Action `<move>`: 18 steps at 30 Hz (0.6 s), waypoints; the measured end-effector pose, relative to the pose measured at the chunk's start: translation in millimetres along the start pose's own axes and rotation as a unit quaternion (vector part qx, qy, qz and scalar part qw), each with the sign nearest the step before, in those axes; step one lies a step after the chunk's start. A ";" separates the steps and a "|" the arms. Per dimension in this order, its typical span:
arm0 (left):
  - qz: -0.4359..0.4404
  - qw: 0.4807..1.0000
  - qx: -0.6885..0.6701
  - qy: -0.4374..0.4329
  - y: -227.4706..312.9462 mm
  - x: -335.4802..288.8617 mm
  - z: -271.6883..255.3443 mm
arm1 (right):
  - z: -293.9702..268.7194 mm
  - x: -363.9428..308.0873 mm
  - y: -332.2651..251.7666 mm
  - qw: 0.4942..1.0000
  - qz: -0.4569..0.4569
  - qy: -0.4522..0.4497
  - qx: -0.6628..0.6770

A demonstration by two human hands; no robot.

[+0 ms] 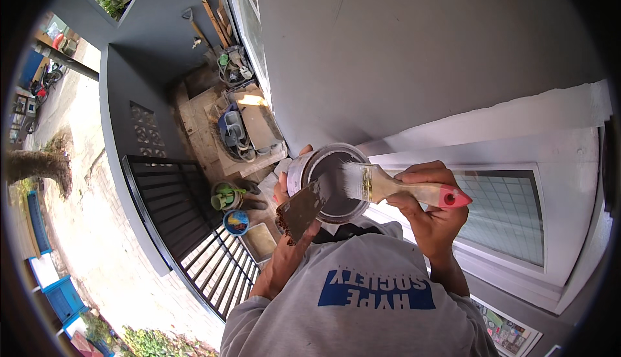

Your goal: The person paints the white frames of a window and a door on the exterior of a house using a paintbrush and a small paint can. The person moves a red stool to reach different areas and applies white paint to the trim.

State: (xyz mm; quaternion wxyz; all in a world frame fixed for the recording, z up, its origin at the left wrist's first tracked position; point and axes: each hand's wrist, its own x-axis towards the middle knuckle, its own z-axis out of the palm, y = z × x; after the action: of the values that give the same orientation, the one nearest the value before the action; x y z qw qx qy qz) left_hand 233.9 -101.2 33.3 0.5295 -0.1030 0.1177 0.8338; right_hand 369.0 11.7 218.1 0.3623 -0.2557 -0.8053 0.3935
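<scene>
My left hand (282,186) is wrapped round the side of a round paint can (300,174), its fingers partly hidden behind it. Dark grey paint (332,192) shows inside the can. A flat brown piece with a ragged, crumbly edge (301,213) lies across the near left of the can, over my left hand; whether the hand grips it too, I cannot tell. In my right hand (424,214) is a wide paintbrush (388,185) with a wooden handle and a red end. Its pale bristles point left, over the can's mouth.
A grey wall (420,46) rises ahead, with a white-framed window (504,211) to the right. On the left runs a black metal railing (168,201). Below stand a blue bucket (236,222), a green-topped pot (225,196), a shallow tray (260,242), boards (259,124) and a shovel (196,28).
</scene>
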 end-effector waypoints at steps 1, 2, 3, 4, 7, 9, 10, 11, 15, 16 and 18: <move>0.003 1.000 0.000 -0.003 1.1 -0.7 -0.4 | -0.5 -4.0 2.4 0.999 0.031 0.016 0.036; 0.004 1.000 0.000 -0.005 1.7 -1.8 -1.2 | -1.2 -9.6 6.0 0.995 0.064 0.034 0.071; 0.006 1.000 0.009 0.011 2.0 -3.0 -4.1 | -1.4 -16.1 12.2 0.991 0.093 0.043 0.088; 0.008 0.999 0.018 0.027 2.0 -4.0 -8.3 | -1.5 -20.5 14.7 0.985 0.110 0.057 0.119; 0.019 0.999 0.023 0.031 5.3 -7.9 1.3 | -3.9 -31.5 27.1 0.969 0.156 0.076 0.173; 0.024 1.000 0.012 0.002 6.2 -11.1 4.4 | 0.3 -32.8 28.4 0.933 0.209 0.093 0.279; 0.027 0.999 0.003 -0.022 6.6 -12.4 1.4 | 1.9 -33.5 28.7 0.909 0.234 0.101 0.330; 0.027 0.998 -0.006 -0.048 6.5 -12.4 -0.2 | 1.9 -34.0 30.1 0.897 0.248 0.097 0.354; 0.034 0.999 0.019 0.031 5.4 -13.3 -3.3 | 4.2 -36.7 37.3 0.833 0.323 0.095 0.439; 0.034 0.998 0.030 0.040 4.7 -12.5 -6.6 | 5.2 -36.7 38.1 0.813 0.346 0.097 0.458; 0.032 0.997 0.043 0.055 4.2 -13.6 -7.3 | 6.7 -34.5 36.5 0.765 0.392 0.093 0.502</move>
State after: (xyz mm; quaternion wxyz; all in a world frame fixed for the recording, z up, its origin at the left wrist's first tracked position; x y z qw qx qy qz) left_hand 236.1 -116.9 30.8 0.4995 -0.1218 0.1853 0.8374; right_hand 389.3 5.1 172.2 0.3259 -0.3663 -0.2846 0.8238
